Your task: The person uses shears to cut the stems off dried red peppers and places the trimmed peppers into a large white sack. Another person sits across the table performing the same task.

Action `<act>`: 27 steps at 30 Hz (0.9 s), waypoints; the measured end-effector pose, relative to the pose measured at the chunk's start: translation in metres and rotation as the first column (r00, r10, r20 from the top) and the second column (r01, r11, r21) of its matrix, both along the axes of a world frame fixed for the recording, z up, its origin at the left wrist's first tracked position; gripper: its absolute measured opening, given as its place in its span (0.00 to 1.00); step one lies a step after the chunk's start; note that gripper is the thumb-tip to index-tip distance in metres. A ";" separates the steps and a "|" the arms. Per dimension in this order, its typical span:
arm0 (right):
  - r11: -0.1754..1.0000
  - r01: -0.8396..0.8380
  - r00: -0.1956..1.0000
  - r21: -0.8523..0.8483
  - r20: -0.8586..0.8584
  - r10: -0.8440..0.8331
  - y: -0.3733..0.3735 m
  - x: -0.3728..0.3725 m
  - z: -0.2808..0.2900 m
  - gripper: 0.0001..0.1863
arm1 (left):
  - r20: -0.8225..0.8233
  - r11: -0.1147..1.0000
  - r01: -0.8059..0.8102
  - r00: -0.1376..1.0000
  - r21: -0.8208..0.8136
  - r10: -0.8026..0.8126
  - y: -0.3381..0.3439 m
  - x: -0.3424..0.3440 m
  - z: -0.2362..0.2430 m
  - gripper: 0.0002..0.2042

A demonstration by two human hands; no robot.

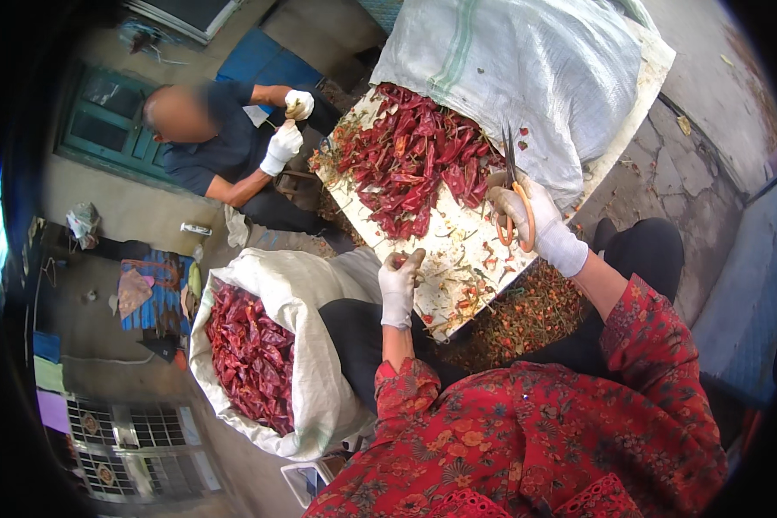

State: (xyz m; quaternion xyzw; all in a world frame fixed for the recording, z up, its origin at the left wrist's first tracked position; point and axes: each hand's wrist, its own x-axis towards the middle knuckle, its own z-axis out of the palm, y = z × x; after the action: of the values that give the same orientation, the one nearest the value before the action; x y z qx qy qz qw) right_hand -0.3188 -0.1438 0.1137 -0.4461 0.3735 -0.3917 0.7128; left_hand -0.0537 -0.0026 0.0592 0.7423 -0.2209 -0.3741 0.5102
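Note:
My right hand (544, 220), in a white glove, grips a pair of scissors (528, 229) with orange handles. Their dark blades point away from me, slightly apart. My left hand (397, 289), also gloved and stained at the fingertips, is closed near the board's left edge. A bit of dark red shows at its fingers, too small to name. Between and beyond my hands, a heap of dried red chillies (414, 164) lies on a pale board (445, 250). Cut stems and scraps litter the board's near part.
A large white woven sack (509, 60) covers the board's far end. Another open sack (298, 345), full of dried chillies (246, 354), stands at my left. Trimmings (527, 319) pile up below the board. Across from me at left sits a person (233, 147) in white gloves.

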 end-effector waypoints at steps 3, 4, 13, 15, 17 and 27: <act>0.999 -0.049 0.997 -0.002 0.061 0.049 0.009 0.003 -0.001 0.15 | 0.491 0.989 0.054 0.863 0.141 -0.117 -0.010 0.023 -0.024 0.13; 0.997 -0.061 0.997 0.040 0.046 0.059 0.007 0.004 -0.005 0.15 | 0.626 0.985 0.061 0.765 0.162 -0.150 -0.020 0.024 -0.030 0.14; 0.975 -0.124 0.925 -0.183 -0.376 0.047 0.006 0.002 0.006 0.17 | 0.741 0.903 0.082 0.544 0.421 -0.395 -0.081 0.032 -0.047 0.22; 0.965 -0.171 0.894 -0.201 -0.443 0.066 0.010 0.002 0.014 0.18 | 0.634 0.910 0.182 0.666 0.372 -0.392 -0.076 0.032 -0.058 0.21; 0.950 -0.218 0.855 -0.223 -0.513 0.076 0.013 0.000 0.019 0.19 | 0.534 0.911 0.219 0.753 0.348 -0.385 -0.071 0.021 -0.059 0.20; 0.401 -0.670 0.472 -0.625 -0.775 -0.420 0.025 0.001 -0.011 0.24 | -0.683 0.965 -0.114 0.726 -0.238 -0.083 -0.040 -0.032 0.018 0.13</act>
State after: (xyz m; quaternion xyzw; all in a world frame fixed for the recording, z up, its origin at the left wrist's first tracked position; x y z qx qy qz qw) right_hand -0.3177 -0.1185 0.1032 -0.9149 0.3562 -0.1709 0.0829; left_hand -0.0860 -0.0427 0.0770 0.4780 -0.0576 -0.5852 0.6524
